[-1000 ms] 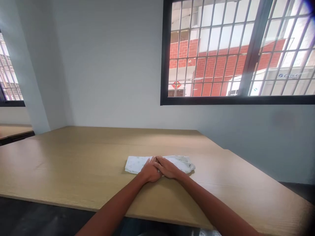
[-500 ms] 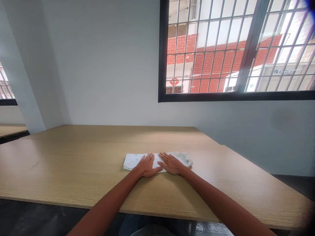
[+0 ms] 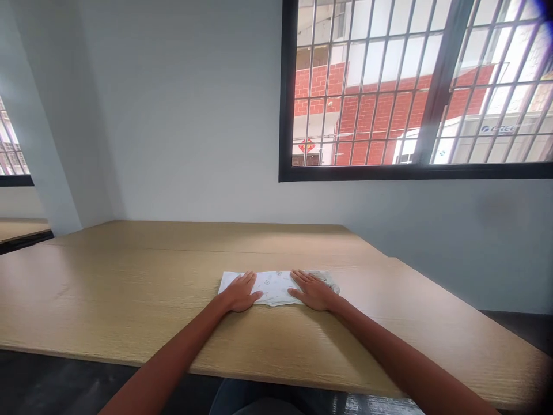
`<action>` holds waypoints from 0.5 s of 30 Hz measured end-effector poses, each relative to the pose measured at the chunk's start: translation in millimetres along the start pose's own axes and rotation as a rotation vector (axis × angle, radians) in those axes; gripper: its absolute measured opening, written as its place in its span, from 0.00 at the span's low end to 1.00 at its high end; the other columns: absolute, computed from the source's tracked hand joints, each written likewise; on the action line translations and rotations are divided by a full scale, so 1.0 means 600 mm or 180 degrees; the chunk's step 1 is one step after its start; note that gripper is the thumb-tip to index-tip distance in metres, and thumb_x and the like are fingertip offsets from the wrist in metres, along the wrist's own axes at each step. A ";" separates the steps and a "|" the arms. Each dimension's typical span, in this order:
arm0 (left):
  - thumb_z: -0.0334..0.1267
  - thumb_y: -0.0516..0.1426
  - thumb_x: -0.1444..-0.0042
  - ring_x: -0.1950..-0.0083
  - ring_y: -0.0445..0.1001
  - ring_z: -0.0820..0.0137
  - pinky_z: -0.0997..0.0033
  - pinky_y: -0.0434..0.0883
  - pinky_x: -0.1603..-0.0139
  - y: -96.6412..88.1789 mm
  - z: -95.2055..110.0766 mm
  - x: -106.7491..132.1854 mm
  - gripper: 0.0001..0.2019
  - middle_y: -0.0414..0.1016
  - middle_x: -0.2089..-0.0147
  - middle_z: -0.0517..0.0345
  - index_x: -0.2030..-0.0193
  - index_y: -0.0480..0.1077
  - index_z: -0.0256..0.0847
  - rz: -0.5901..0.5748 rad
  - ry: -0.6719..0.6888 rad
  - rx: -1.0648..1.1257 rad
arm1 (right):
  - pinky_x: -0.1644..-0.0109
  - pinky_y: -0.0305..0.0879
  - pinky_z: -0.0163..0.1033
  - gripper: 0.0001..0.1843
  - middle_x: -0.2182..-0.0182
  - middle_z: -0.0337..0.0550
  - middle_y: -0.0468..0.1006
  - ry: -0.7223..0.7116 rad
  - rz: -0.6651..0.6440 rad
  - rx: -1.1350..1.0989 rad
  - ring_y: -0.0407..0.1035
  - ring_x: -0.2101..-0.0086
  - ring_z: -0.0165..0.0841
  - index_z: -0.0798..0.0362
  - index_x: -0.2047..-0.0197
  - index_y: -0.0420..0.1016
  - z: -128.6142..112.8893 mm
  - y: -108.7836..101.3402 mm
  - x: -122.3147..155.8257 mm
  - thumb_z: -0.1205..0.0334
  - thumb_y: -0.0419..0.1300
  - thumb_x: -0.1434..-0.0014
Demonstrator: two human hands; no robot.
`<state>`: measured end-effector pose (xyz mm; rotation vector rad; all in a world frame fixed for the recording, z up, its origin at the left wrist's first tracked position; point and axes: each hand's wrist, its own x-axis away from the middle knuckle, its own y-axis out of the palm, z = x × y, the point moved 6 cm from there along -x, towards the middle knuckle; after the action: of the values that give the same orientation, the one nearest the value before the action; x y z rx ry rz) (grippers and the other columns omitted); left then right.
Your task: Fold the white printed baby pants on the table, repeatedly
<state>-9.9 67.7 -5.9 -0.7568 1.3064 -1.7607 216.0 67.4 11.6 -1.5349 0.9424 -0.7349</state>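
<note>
A folded white cloth with a faint small print (image 3: pixel 275 286) lies flat on a light wooden table (image 3: pixel 129 288), a little beyond the near edge. My left hand (image 3: pixel 239 292) rests palm down on the cloth's left part, fingers stretched out. My right hand (image 3: pixel 313 290) presses flat on its right part, fingers also extended. A strip of cloth shows between the two hands. The cloth's right end looks slightly rumpled.
The table reaches back to a pale grey wall. A large black-framed barred window (image 3: pixel 415 92) sits above the right side. A second wooden tabletop (image 3: pixel 21 229) stands at the far left. The dark floor shows past the table's right edge.
Both hands started together at the middle of the cloth and have slid apart, the left hand leftward and the right hand rightward, staying flat on it.
</note>
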 end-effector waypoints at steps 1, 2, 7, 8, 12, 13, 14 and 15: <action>0.57 0.39 0.35 0.26 0.36 0.59 0.58 0.39 0.29 -0.001 -0.003 0.002 0.38 0.36 0.26 0.40 0.28 0.41 0.28 -0.0012 -0.0012 0.0001 | 0.31 0.36 0.49 0.47 0.30 0.50 0.46 0.0022 0.0010 -0.0011 0.40 0.32 0.44 0.58 0.28 0.46 0.003 -0.001 0.002 0.30 0.35 0.37; 0.57 0.39 0.35 0.26 0.36 0.59 0.58 0.40 0.29 -0.002 -0.004 0.004 0.39 0.36 0.26 0.40 0.28 0.41 0.27 -0.0025 -0.0025 0.0002 | 0.31 0.36 0.49 0.47 0.31 0.50 0.46 0.0038 0.0023 -0.0030 0.40 0.32 0.44 0.58 0.28 0.46 0.006 -0.001 0.003 0.30 0.36 0.37; 0.57 0.38 0.35 0.26 0.37 0.59 0.56 0.41 0.29 -0.003 -0.006 0.005 0.38 0.38 0.26 0.40 0.28 0.42 0.29 0.0030 -0.0034 0.0000 | 0.31 0.36 0.48 0.47 0.31 0.51 0.47 0.0073 0.0074 -0.0073 0.41 0.33 0.44 0.58 0.29 0.47 0.008 -0.001 0.005 0.30 0.36 0.37; 0.57 0.38 0.35 0.26 0.37 0.59 0.56 0.41 0.29 -0.002 -0.006 0.004 0.38 0.38 0.26 0.40 0.28 0.42 0.29 0.0045 -0.0028 -0.0008 | 0.31 0.36 0.48 0.47 0.31 0.52 0.47 0.0073 0.0080 -0.0060 0.41 0.33 0.43 0.58 0.29 0.48 0.008 -0.001 0.005 0.31 0.36 0.36; 0.58 0.39 0.35 0.26 0.37 0.58 0.55 0.41 0.29 0.003 -0.006 0.002 0.38 0.38 0.26 0.40 0.28 0.43 0.29 0.0081 -0.0037 -0.0008 | 0.31 0.36 0.49 0.46 0.31 0.52 0.48 0.0062 0.0100 -0.0033 0.41 0.33 0.43 0.59 0.29 0.48 0.010 -0.004 0.003 0.32 0.36 0.36; 0.58 0.39 0.35 0.26 0.37 0.58 0.54 0.41 0.29 0.002 -0.007 0.001 0.38 0.39 0.26 0.41 0.28 0.43 0.30 0.0094 -0.0040 0.0005 | 0.31 0.36 0.49 0.46 0.31 0.52 0.48 0.0077 0.0095 -0.0033 0.41 0.33 0.43 0.59 0.29 0.48 0.009 -0.006 0.003 0.32 0.36 0.36; 0.58 0.39 0.35 0.26 0.37 0.58 0.54 0.41 0.29 0.001 -0.009 0.000 0.38 0.38 0.26 0.42 0.28 0.43 0.31 0.0096 -0.0040 0.0018 | 0.31 0.37 0.49 0.45 0.31 0.51 0.47 0.0118 0.0075 -0.0027 0.40 0.32 0.44 0.58 0.29 0.47 0.006 -0.008 0.003 0.32 0.36 0.36; 0.59 0.40 0.36 0.26 0.37 0.58 0.54 0.40 0.29 -0.002 -0.012 -0.001 0.38 0.38 0.26 0.43 0.28 0.42 0.32 0.0077 -0.0038 0.0030 | 0.31 0.37 0.50 0.45 0.31 0.51 0.47 0.0182 0.0037 -0.0008 0.40 0.32 0.44 0.59 0.29 0.47 0.001 -0.010 0.006 0.32 0.36 0.36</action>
<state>-15.8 71.8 -7.1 -0.7421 1.2933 -1.7394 219.2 64.8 17.3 -1.5162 0.9941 -0.7730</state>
